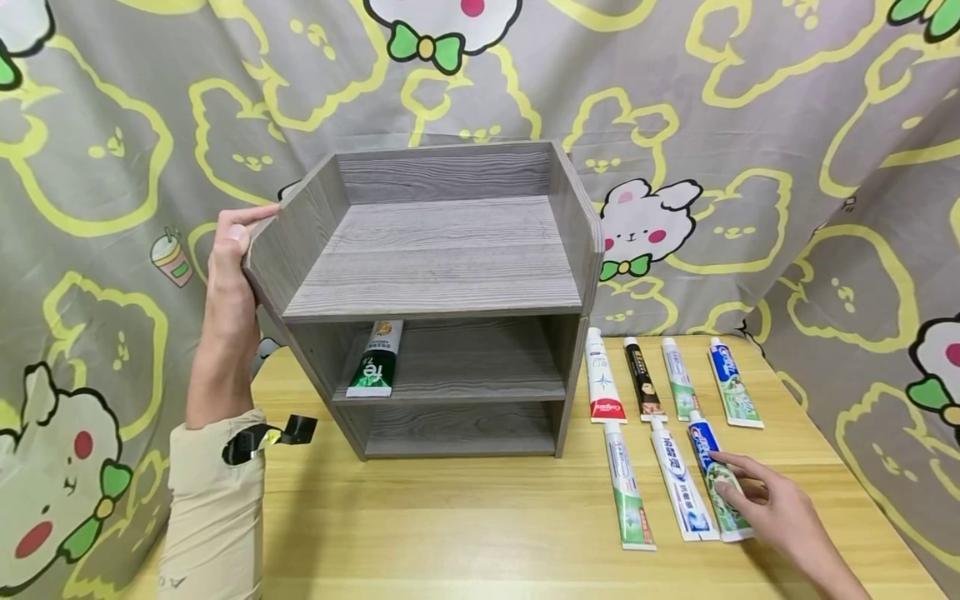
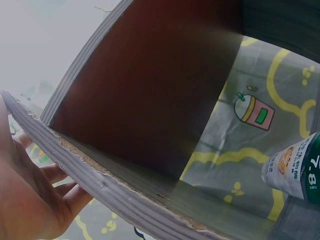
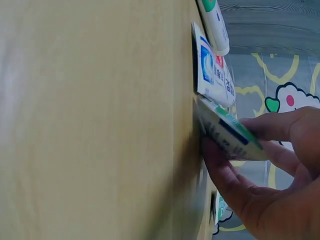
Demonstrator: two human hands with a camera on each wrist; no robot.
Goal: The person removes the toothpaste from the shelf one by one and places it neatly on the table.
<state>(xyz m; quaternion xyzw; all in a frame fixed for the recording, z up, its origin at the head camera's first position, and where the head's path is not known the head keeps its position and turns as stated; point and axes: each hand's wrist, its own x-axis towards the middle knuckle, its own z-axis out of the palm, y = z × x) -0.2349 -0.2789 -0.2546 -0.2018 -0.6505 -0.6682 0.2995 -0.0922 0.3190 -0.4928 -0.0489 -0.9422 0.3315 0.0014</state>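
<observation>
My left hand (image 1: 231,283) rests against the outer side of a grey wood-grain shelf (image 1: 450,250). In the left wrist view, its fingers (image 2: 77,200) lie along the outside of the side panel. On the middle shelf, toward the left, lies a green and white toothpaste tube (image 1: 372,367). My right hand (image 1: 776,508) pinches a blue and green Crest toothpaste tube (image 1: 705,446) at the right end of the front row. Seen from the right wrist, this tube (image 3: 227,130) tilts, one long edge raised between thumb and fingers.
Beside the held tube lie a white and blue tube (image 1: 678,483) and a white and green one (image 1: 626,492). Behind them is a row with a red-ended Colgate tube (image 1: 602,375), a black tube (image 1: 642,379) and others. A patterned curtain (image 1: 750,133) hangs around the wooden table (image 1: 450,525).
</observation>
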